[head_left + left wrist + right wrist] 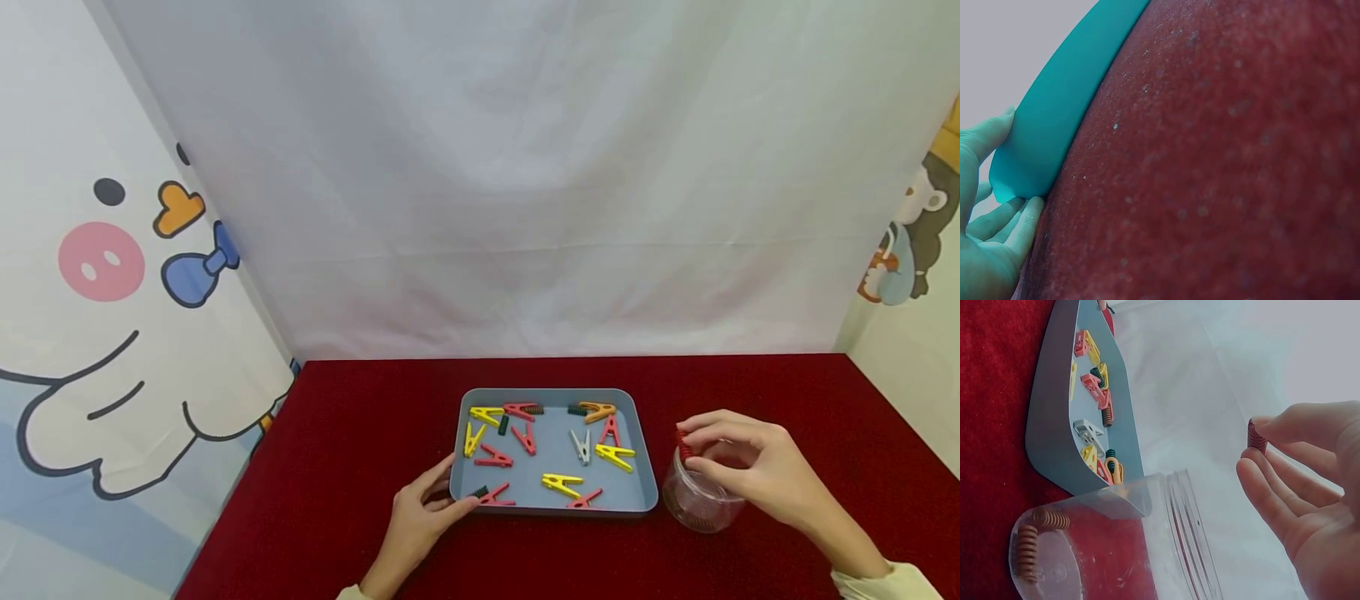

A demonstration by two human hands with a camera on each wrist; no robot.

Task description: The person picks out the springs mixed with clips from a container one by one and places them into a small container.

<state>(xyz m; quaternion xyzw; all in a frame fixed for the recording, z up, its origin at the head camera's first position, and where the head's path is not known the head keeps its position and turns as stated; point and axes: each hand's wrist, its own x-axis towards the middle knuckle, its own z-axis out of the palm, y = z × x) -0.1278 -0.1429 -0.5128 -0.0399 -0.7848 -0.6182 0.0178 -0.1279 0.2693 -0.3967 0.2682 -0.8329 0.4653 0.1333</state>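
My right hand (765, 467) pinches a small red coil spring (683, 445) between thumb and fingers, above the mouth of a clear plastic jar (699, 508). In the right wrist view two brownish springs (1027, 553) lie inside the jar near its bottom. At the near left corner of a blue-grey tray (536, 458), my left hand (422, 512) grips the wall. In the left wrist view its thumb touches the upper side and its fingers lie at the lower edge. Inside the tray are scattered clothespins (615, 456) in red, yellow, orange and grey.
Several dark springs lie among the clothespins, including a green one (504, 425) and a brown one (534, 409). The tray and jar stand on a dark red cloth (360, 433). A white curtain (555, 208) hangs behind; patterned panels (112, 333) flank the sides.
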